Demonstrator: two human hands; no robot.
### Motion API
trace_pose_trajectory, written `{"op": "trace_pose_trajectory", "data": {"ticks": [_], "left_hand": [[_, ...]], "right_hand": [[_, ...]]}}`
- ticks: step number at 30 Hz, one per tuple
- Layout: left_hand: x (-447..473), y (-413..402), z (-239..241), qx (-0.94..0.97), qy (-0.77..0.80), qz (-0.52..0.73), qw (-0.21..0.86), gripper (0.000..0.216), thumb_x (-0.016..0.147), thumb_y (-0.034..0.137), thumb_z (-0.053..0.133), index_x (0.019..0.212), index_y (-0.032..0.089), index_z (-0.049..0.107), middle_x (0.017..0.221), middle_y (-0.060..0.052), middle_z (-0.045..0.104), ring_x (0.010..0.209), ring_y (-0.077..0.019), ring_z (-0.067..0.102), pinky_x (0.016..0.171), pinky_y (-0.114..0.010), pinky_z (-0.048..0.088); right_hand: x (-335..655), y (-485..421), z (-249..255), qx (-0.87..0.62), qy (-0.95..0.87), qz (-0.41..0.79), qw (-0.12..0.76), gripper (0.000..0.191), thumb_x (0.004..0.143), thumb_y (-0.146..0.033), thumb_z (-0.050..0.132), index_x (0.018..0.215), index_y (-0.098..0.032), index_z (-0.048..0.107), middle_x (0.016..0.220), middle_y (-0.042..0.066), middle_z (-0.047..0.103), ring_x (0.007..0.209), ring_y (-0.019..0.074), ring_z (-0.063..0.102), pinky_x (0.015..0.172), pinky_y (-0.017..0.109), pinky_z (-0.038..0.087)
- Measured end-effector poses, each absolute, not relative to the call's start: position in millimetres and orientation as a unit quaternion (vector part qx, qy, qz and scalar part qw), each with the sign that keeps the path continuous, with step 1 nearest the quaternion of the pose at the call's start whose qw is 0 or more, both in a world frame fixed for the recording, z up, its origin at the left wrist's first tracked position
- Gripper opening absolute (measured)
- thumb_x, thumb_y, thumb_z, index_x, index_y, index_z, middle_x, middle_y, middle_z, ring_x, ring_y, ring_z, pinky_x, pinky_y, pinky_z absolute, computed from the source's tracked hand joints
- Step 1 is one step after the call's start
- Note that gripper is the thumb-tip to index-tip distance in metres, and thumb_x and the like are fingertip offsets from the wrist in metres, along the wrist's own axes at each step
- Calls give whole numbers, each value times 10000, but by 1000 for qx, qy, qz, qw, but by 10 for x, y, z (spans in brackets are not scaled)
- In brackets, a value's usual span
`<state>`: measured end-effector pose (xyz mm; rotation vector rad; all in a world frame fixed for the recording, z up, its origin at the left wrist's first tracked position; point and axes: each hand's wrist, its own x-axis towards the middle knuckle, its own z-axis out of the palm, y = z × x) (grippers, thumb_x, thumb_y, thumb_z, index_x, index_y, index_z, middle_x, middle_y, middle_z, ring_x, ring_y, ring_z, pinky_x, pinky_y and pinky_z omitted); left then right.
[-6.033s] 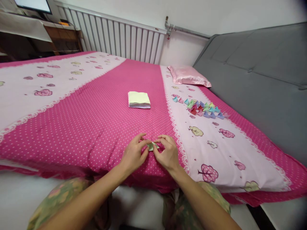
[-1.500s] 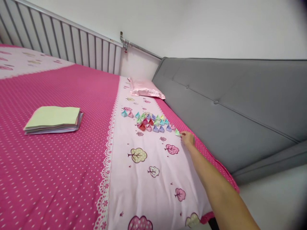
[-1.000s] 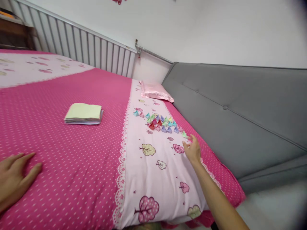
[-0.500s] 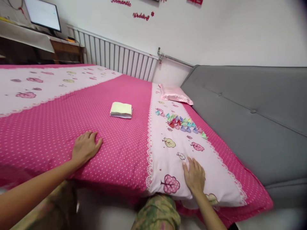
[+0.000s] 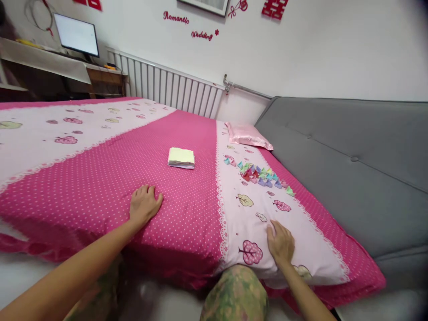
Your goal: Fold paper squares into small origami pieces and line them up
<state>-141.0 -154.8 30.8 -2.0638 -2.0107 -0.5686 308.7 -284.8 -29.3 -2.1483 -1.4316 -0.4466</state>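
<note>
My left hand [image 5: 144, 206] lies palm down on the dotted pink part of the bedspread [image 5: 187, 209], fingers spread a little and holding nothing. On the white printed band rests my right hand [image 5: 281, 243], also flat and open. Beyond my left hand sits a stack of square paper [image 5: 181, 158], pale yellow on top. Several small folded paper pieces [image 5: 259, 174] in red, green, blue, purple and pink form a loose cluster on the white band, farther off than my right hand. Neither hand touches the stack or the folded pieces.
A pink satin pillow [image 5: 249, 135] lies at the far right of the bed, against the grey padded headboard [image 5: 347, 165]. A radiator [image 5: 167, 84] runs along the wall. At the far left a monitor [image 5: 76, 35] stands on a desk. My camouflage-clad knee [image 5: 236, 294] is at the bed's edge.
The whole view has shifted, so the scene sits farther right and slightly lower. My left hand appears slightly closer to the paper stack. Both hands stay flat on the bed.
</note>
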Motion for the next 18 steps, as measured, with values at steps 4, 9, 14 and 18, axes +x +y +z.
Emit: {"op": "trace_pose_trajectory", "data": {"ticks": [4, 9, 14, 18], "left_hand": [[-1442, -1538, 252, -703, -675, -190, 122, 490, 821, 412, 318, 1123, 86, 525, 1143, -168, 548, 1068, -287, 479, 948, -396, 302], [-1533, -1524, 205, -711, -658, -233, 86, 497, 806, 408, 369, 1164, 85, 493, 1227, -176, 490, 1133, -293, 445, 975, -416, 312], [-1457, -1239, 488, -677, -665, -315, 2, 506, 819, 418, 364, 1200, 96, 449, 1303, -188, 402, 1191, -308, 399, 947, -458, 363], [-1157, -721, 885, -661, -646, -382, -21, 456, 793, 404, 431, 1146, 120, 484, 1254, -163, 449, 1184, -283, 410, 956, -416, 370]], "right_hand": [[3128, -2840, -351, -789, -540, -164, 245, 451, 825, -399, 353, 1096, -127, 589, 1137, 127, 598, 1043, 276, 503, 901, 389, 338], [3213, -2853, -414, -789, -549, -150, 231, 480, 819, -421, 342, 1116, -128, 578, 1154, 133, 589, 1067, 287, 510, 911, 413, 358], [3127, -2656, -89, -826, -510, -63, 233, 490, 787, -478, 364, 1023, -129, 614, 1073, 149, 628, 1003, 312, 559, 855, 435, 416], [2676, -2133, 527, -767, -538, -97, 336, 455, 750, -468, 452, 1034, -144, 599, 1115, 135, 604, 1066, 298, 521, 915, 443, 380]]}}
